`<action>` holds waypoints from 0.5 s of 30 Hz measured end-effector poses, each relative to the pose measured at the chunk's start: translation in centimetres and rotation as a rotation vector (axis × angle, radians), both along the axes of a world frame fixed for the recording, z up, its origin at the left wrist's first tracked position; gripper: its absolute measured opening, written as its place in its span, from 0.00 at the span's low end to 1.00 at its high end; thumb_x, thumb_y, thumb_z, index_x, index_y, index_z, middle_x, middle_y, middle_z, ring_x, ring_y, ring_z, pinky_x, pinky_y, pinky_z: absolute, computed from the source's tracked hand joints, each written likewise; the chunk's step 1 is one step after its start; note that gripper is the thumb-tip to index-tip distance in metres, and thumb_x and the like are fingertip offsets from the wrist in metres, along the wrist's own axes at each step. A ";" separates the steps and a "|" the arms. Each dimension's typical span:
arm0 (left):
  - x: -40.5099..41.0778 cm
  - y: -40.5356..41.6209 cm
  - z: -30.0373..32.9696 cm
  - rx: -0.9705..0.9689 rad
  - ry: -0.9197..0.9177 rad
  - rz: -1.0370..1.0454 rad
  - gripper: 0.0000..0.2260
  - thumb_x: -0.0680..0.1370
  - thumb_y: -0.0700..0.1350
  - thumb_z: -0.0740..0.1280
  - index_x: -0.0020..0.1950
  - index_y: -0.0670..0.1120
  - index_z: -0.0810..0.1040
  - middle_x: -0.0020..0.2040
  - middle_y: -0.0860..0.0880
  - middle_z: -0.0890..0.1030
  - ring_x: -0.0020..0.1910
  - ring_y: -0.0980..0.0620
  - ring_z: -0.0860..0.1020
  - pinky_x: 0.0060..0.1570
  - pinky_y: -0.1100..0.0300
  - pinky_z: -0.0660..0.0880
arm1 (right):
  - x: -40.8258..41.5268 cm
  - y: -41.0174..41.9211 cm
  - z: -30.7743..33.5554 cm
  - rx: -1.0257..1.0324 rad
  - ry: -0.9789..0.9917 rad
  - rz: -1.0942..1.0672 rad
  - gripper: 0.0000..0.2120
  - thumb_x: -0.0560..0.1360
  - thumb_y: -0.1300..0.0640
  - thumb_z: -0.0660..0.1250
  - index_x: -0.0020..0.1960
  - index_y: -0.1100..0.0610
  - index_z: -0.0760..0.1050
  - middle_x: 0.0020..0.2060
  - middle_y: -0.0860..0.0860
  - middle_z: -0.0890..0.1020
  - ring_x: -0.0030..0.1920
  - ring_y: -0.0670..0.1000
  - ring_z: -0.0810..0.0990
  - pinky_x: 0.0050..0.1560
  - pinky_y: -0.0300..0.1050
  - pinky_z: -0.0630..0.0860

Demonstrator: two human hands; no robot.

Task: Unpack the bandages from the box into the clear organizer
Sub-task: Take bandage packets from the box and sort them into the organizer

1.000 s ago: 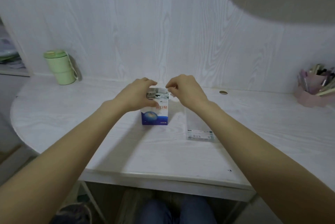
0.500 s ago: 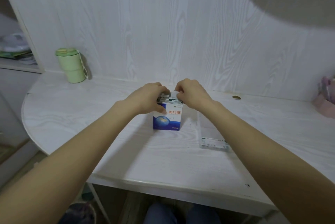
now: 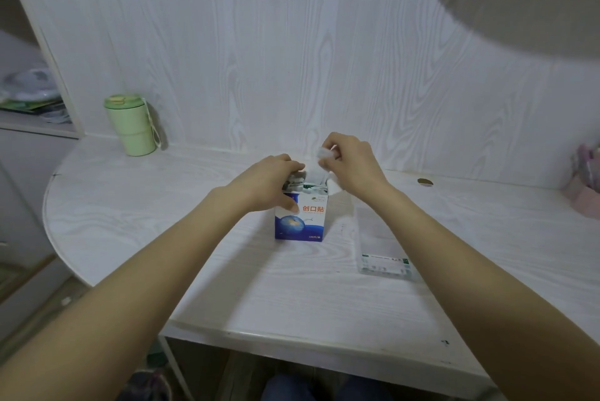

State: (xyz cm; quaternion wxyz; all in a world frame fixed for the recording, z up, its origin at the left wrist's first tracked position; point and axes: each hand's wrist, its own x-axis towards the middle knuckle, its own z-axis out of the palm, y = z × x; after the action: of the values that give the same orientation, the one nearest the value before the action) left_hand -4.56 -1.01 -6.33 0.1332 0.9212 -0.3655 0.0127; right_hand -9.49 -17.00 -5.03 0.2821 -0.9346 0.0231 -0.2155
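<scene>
Hands at work over a white bench (image 3: pixel 227 287): a person seated at its near edge steadies a small blue-and-white box (image 3: pixel 300 217) of bandages standing upright at the centre. The left hand (image 3: pixel 269 186) comes in from 8 o'clock and grips the box's upper left corner, fingers curled over the opened top flaps, thumb pressed on the front panel beside the red lettering. The right hand (image 3: pixel 349 163), arriving from 4 o'clock, sits just above the box's open mouth at 1 o'clock of it, its grip a fingertip pinch on a pale bandage strip (image 3: pixel 319 162) that rises partway out of the opening; more white wrappers show inside the rim. The clear organizer (image 3: pixel 383 248) lies flat on the bench at 3 o'clock of the box, near it but apart, with a printed label along its near end; its contents cannot be made out. At 10 o'clock, well apart and against the wood-grain wall, stands a pale green lidded cup (image 3: pixel 131 124) with a loop strap. A pink holder (image 3: pixel 584 186) sits at the far right edge, at 3 o'clock.
</scene>
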 end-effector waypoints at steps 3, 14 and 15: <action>-0.1 0.0 0.3 -0.096 0.138 -0.004 0.43 0.69 0.44 0.76 0.77 0.49 0.55 0.68 0.47 0.71 0.65 0.48 0.70 0.63 0.58 0.68 | -0.7 -1.0 0.4 0.139 -0.130 -0.015 0.04 0.75 0.61 0.67 0.44 0.53 0.73 0.36 0.48 0.76 0.36 0.45 0.73 0.38 0.36 0.70; -4.1 -4.4 1.2 -0.529 0.191 -0.163 0.17 0.81 0.54 0.57 0.62 0.46 0.77 0.53 0.52 0.78 0.50 0.56 0.75 0.49 0.63 0.70 | -5.9 -3.4 -0.4 0.804 -0.204 0.201 0.05 0.74 0.65 0.68 0.43 0.56 0.75 0.35 0.49 0.82 0.38 0.45 0.80 0.38 0.35 0.75; -4.3 -4.8 1.1 -0.524 0.193 -0.178 0.18 0.81 0.54 0.56 0.54 0.43 0.78 0.44 0.51 0.77 0.41 0.56 0.73 0.42 0.62 0.68 | -6.3 -3.7 -0.5 0.836 -0.206 0.213 0.06 0.74 0.66 0.68 0.43 0.56 0.76 0.35 0.49 0.82 0.39 0.46 0.80 0.38 0.36 0.75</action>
State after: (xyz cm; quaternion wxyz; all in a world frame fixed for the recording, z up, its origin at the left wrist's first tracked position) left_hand -8.90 -5.81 -5.21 0.4013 0.8166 -0.4148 0.0074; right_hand -15.83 -20.72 -5.48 0.6571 -0.7112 -0.0164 -0.2493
